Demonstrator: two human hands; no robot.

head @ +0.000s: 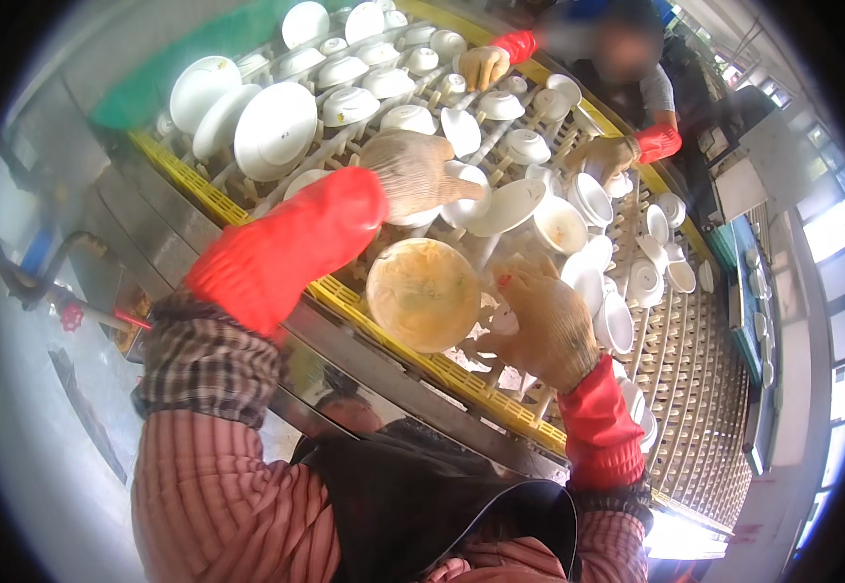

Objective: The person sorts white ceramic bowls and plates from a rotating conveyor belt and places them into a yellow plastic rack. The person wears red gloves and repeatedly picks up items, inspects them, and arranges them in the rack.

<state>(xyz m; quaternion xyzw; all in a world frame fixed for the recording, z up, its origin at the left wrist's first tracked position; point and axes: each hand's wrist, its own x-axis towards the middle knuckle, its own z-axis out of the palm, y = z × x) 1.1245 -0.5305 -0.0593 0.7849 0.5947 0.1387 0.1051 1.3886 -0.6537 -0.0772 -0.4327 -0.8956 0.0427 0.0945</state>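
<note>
My left hand (411,173), in a tan glove with a red cuff, reaches over white bowls on the pegged conveyor belt (674,386). Its fingers are at a white bowl (468,193); whether they grip it is hidden. My right hand (542,321), gloved likewise, is low over the belt with its fingers spread, beside a round dish (423,295) with yellowish-brown residue. That dish lies near the belt's yellow edge, between my hands. White oval dishes (507,207) and a bowl with food residue (560,224) are just beyond my right hand.
Large white plates (276,131) stand on the belt at the left, with rows of upturned bowls (351,106) beside them. Across the belt a co-worker's two gloved hands (482,67) handle dishes. A yellow side rail (459,379) runs along my side. Blue-green racks (746,291) hold bowls at the right.
</note>
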